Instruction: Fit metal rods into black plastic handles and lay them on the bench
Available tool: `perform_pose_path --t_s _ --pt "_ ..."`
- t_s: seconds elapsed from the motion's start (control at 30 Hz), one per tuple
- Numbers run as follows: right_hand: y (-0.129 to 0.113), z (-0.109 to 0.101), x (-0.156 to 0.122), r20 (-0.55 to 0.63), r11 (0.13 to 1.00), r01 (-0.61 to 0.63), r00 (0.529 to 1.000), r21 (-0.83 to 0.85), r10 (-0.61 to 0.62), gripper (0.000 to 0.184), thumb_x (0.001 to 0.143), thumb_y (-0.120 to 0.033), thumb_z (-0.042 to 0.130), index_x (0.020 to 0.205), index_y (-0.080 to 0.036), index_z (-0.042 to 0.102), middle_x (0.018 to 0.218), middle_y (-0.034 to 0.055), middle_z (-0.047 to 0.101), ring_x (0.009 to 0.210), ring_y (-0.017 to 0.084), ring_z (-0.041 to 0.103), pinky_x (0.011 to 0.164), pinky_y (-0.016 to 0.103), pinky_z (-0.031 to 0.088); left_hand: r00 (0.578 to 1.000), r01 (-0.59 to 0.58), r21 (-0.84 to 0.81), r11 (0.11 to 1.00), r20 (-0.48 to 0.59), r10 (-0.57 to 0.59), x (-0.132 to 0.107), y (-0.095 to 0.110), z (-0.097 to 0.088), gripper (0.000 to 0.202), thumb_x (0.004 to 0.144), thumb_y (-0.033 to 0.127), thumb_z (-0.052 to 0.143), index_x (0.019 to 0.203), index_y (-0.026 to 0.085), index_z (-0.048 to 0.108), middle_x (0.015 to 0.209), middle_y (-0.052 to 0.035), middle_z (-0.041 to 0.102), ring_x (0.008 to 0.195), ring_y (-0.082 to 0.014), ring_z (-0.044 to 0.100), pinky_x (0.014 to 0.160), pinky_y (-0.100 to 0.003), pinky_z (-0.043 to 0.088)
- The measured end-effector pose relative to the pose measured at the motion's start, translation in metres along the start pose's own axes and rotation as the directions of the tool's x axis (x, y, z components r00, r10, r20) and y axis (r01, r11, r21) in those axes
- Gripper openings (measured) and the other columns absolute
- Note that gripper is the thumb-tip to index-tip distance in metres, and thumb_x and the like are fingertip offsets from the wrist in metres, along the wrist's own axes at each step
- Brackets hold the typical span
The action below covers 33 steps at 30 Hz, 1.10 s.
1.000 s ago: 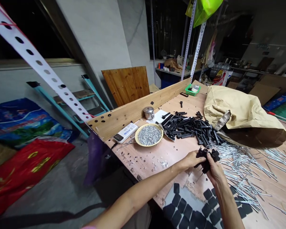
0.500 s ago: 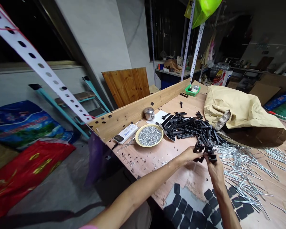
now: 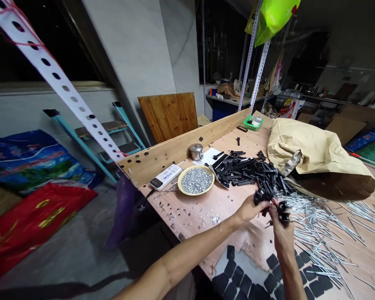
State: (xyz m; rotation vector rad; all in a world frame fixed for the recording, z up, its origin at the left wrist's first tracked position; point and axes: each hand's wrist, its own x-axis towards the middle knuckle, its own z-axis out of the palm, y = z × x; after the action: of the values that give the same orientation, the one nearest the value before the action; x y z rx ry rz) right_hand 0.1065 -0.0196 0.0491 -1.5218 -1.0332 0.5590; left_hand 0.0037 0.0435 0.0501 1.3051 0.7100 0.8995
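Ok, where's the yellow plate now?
In the head view, the yellow plate sits on the bench left of the hands, between the white device and the heap of black parts, with the steel cup just beyond it.

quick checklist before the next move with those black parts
Left hand gripping a black part: ok.
Right hand gripping a second black part: ok.
The two held parts fit together: cannot tell, fingers hide them.
Black pile kept apart from the steel rods: not ok, its end meets them.
Plate of small metal parts away from the hands: ok.
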Motion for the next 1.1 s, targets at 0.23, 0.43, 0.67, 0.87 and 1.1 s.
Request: perform_pose_path --t_s 0.23,0.43,0.67,0.87,1.1 --pt "0.004 0.008 0.002 -0.04 0.978 -0.175 0.983 0.116 0.181 0.051 0.062 -0.056 0.065 0.095 -0.017 0.066 0.085 0.0058 0.07 0.089 0.025 0.061 0.07 0.032 0.05 0.993 -0.076 0.011 0.997 0.091 0.075 -0.005 0.004 0.0 0.045 0.064 0.008 0.071 0.108 0.014 0.063 0.099 -0.0062 0.065 0.102 -0.0208 0.056 0.091 -0.028 0.042" --pt "0.016 0.014 -0.001 -0.158 0.971 -0.16 0.969 0.179 0.189 0.058 0.059 -0.061 0.064 0.088 -0.012 0.066 0.088 0.0111 0.069 0.091 0.028 0.061 0.078 0.04 0.048 0.959 0.251 -0.227 0.941 0.19 -0.21 -0.006 -0.001 -0.001 0.055 0.065 0.041 0.075 0.11 0.012 0.061 0.093 -0.009 0.066 0.085 -0.0197 0.061 0.08 -0.035 0.049" --pt "0.018 0.015 -0.001 -0.059 0.988 -0.059 0.996 0.141 0.068 0.053 0.068 -0.056 0.063 0.104 -0.017 0.063 0.106 0.0092 0.066 0.101 0.024 0.058 0.079 0.034 0.049 0.99 0.129 -0.032 0.991 0.055 -0.128 -0.004 -0.006 -0.004 0.031 0.082 0.026 0.057 0.107 0.009 0.062 0.094 -0.0099 0.068 0.084 -0.02 0.063 0.08 -0.035 0.05" --pt "0.028 0.014 -0.003 -0.06 0.997 -0.044 0.997 0.06 0.048 0.043 0.065 -0.055 0.064 0.079 -0.015 0.067 0.077 0.0076 0.069 0.076 0.024 0.062 0.064 0.033 0.049 0.967 -0.239 0.281 0.93 -0.015 0.253 -0.008 0.002 0.0 0.037 0.071 0.003 0.054 0.104 0.015 0.065 0.101 -0.0072 0.065 0.101 -0.0209 0.057 0.093 -0.032 0.044" --pt "0.05 0.031 0.017 0.042 0.857 -0.347 0.932 0.382 0.359 0.041 0.053 -0.048 0.073 0.077 -0.016 0.065 0.074 0.0052 0.07 0.073 0.023 0.065 0.064 0.033 0.052 0.925 0.373 0.061 0.926 0.056 -0.376 0.006 -0.012 -0.003 0.026 0.069 0.003 0.06 0.094 0.01 0.065 0.066 -0.0005 0.06 0.063 -0.0143 0.059 0.067 -0.029 0.052"
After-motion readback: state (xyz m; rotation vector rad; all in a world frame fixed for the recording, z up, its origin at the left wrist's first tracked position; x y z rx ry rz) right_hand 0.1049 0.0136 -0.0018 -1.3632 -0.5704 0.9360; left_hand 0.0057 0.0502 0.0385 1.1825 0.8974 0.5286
